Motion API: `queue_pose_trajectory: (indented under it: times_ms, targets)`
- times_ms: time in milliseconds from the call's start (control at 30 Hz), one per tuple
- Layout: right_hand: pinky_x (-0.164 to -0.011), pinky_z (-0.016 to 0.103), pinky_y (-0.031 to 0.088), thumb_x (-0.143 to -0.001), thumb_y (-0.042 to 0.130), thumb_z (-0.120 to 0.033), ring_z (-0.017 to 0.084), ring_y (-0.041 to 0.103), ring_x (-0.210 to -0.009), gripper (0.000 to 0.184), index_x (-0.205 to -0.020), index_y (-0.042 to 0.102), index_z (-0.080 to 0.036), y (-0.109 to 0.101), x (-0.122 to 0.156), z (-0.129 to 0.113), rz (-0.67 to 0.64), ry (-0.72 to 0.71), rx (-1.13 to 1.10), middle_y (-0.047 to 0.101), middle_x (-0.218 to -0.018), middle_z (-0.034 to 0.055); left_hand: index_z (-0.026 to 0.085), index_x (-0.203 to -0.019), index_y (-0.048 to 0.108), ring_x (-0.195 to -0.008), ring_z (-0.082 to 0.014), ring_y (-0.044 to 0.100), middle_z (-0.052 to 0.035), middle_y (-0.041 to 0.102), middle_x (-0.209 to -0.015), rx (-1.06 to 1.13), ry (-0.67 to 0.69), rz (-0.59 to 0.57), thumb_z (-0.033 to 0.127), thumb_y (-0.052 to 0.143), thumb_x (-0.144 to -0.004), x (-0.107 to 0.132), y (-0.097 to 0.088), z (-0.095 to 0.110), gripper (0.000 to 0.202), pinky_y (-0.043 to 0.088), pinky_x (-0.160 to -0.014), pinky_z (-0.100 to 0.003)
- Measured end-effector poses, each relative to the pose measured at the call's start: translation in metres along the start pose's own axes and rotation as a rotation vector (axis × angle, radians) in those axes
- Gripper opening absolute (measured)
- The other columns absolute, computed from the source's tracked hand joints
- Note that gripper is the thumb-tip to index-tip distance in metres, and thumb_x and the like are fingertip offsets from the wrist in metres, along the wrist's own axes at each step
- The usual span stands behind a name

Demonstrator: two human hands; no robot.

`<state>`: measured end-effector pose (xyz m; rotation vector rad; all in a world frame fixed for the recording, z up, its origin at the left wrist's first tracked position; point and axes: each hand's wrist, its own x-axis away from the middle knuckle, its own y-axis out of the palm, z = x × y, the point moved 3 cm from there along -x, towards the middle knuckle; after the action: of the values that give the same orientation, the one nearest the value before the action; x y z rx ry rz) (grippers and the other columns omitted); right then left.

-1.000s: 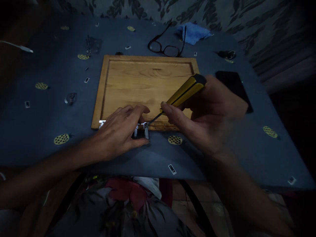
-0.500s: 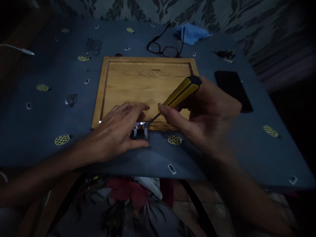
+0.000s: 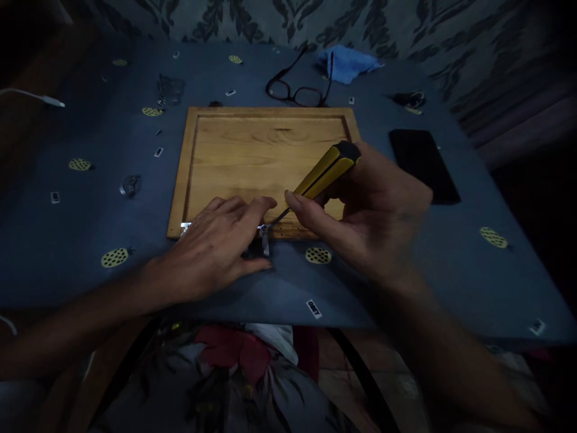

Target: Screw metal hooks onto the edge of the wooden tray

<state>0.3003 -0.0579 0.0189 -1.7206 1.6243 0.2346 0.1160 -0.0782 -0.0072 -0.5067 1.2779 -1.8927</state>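
A framed wooden panel (image 3: 270,162) lies flat on the table. Along its near edge sits a shiny metal fitting (image 3: 265,239) with a prong sticking out toward me; most of it is hidden under my left hand (image 3: 216,243). That hand rests over the fitting and the panel's edge, fingers stretched out and thumb apart from the index finger. In my right hand (image 3: 374,210) is a screwdriver (image 3: 327,171) with a yellow and black handle, held tilted. Its thin shaft slants down to the left, and the tip meets the fitting; any screw there is too small to make out.
Behind the panel lie eyeglasses (image 3: 300,93) and a blue cloth (image 3: 349,63). A dark phone-like slab (image 3: 424,165) is at the right, beyond it a small dark object (image 3: 408,98). Left are a small metal part (image 3: 130,185), a clear plastic bag (image 3: 170,90) and a white cable (image 3: 51,100).
The left hand has shifted slightly right and covers more of the metal fitting. The screwdriver stays at the same spot, its handle slightly further left. The whole view has moved slightly.
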Motion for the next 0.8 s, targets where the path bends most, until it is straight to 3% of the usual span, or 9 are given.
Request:
queue_pose_trajectory:
  times_ms: [433, 633, 800]
  targets:
    - [-0.052, 0.033, 0.047, -0.079, 0.085, -0.045, 0.018, 0.058, -0.058, 0.035, -0.072, 0.056, -0.029, 0.0001, 0.0024, 0.0017, 0.005, -0.048, -0.008, 0.058, -0.064, -0.0037, 0.023, -0.134, 0.043, -0.113, -0.0297, 0.066, -0.0087, 0.067, -0.121, 0.063, 0.011, 0.015, 0.03, 0.08, -0.086, -0.0025, -0.0004, -0.0003, 0.062, 0.053, -0.093, -0.041]
    - [-0.053, 0.033, 0.045, -0.077, 0.089, -0.041, 0.017, 0.056, -0.057, 0.04, -0.072, 0.051, -0.028, -0.0009, 0.0062, 0.0036, 0.123, 0.031, -0.053, 0.052, -0.061, -0.0058, 0.023, -0.135, 0.044, -0.11, -0.0296, 0.068, -0.0076, 0.069, -0.118, 0.09, -0.028, 0.021, 0.028, 0.081, -0.082, -0.003, 0.0005, -0.0013, 0.065, 0.054, -0.092, -0.042]
    - [-0.053, 0.034, 0.045, -0.077, 0.089, -0.034, 0.017, 0.057, -0.056, 0.039, -0.071, 0.051, -0.027, 0.0005, 0.0048, 0.0036, 0.066, 0.015, -0.073, 0.056, -0.06, -0.006, 0.022, -0.127, 0.048, -0.107, -0.0293, 0.067, -0.0079, 0.068, -0.115, 0.11, -0.032, 0.017, 0.028, 0.082, -0.081, -0.0043, -0.0015, -0.0004, 0.058, 0.054, -0.09, -0.041]
